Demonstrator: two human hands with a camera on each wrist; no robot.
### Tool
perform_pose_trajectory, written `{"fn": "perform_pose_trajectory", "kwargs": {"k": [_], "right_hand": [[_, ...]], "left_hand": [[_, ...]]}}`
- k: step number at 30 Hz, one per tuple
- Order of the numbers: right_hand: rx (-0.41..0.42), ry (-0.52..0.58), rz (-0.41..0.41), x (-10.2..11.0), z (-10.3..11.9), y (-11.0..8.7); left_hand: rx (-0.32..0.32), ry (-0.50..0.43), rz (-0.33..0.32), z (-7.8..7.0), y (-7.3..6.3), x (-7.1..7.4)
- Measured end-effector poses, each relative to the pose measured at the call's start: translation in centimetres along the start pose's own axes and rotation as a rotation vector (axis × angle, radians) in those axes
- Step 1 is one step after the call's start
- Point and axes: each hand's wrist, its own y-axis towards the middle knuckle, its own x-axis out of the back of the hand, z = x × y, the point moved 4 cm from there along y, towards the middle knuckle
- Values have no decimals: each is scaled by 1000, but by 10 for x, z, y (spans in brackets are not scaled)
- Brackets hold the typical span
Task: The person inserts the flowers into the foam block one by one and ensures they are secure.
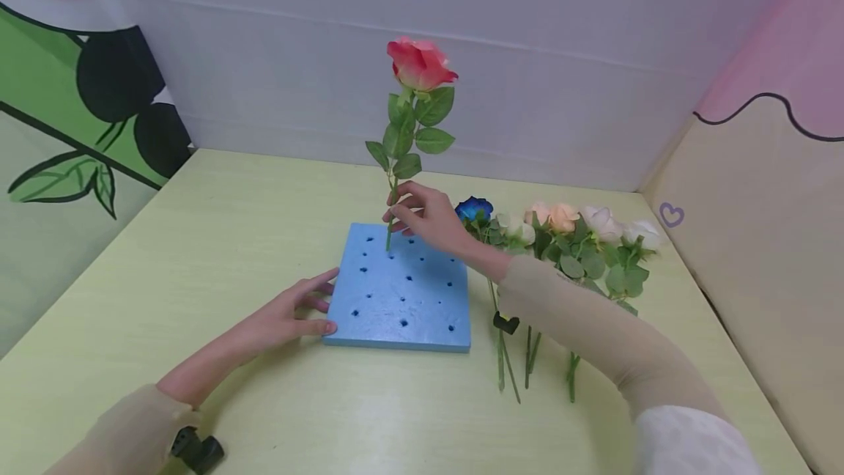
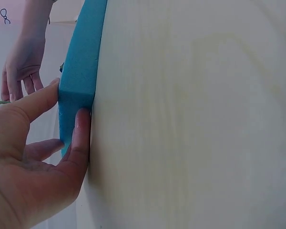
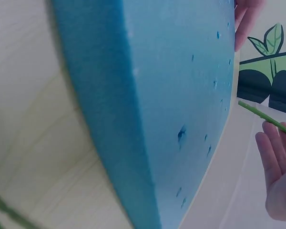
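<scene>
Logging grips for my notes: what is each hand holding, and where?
Right hand pinches the rose low on its stem; left hand only steadies the foam block.

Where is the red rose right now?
In the head view, the red rose stands upright at the blue foam block's far edge, its stem pinched by the right hand.

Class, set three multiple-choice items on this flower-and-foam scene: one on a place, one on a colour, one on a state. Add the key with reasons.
1. Where do the spare roses lie?
A. right of the foam block
B. on the foam block
C. left of the foam block

2. What colour is the foam block?
A. green
B. blue
C. white

3. How is the red rose held?
A. lying flat
B. upside down
C. upright, stem pinched

Key: 1 A, they rest on the table beside the block's right edge. 2 B, all views show blue foam. 3 C, the right hand pinches its stem over a hole while the left hand steadies the block.
</scene>
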Motion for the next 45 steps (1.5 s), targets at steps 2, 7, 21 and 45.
{"fn": "perform_pose_trajectory", "kwargs": {"k": [2, 7, 21, 45], "right_hand": [[7, -12, 10, -5, 1, 4], [18, -19, 32, -18, 1, 13], [8, -106, 79, -36, 0, 22], [8, -143, 148, -38, -1, 20]], "left_hand": [[3, 0, 0, 0, 0, 0], [11, 0, 1, 0, 0, 0], [-5, -25, 4, 2, 0, -1], [-10, -26, 3, 3, 3, -1]]}}
